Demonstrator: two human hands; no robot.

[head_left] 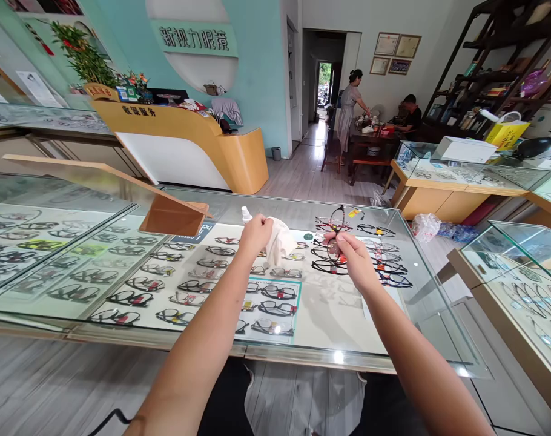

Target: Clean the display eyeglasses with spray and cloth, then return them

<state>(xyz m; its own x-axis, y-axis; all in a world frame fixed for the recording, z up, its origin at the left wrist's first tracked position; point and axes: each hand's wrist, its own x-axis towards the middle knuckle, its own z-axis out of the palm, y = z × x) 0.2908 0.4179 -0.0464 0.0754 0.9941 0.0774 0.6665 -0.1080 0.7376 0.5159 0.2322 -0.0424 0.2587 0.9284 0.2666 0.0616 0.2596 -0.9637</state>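
Left fingers (264, 226) pinch pale cloth (281, 241), twelve o'clock; right fingers (344, 240) pinch eyeglasses (336, 228) (on end), one o'clock, above the table (339, 315). Lens-cleaning, I'd guess from here; wiping would call for cloth meeting lens (338, 217).

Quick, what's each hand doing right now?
Left hand: closed, holding a pale cloth.
Right hand: closed, pinching a pair of glasses turned on end.

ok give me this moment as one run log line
left hand: holding white cloth | right hand: holding eyeglasses on end | cloth and eyeglasses: apart | below: glass display case | beside left hand: white nozzle
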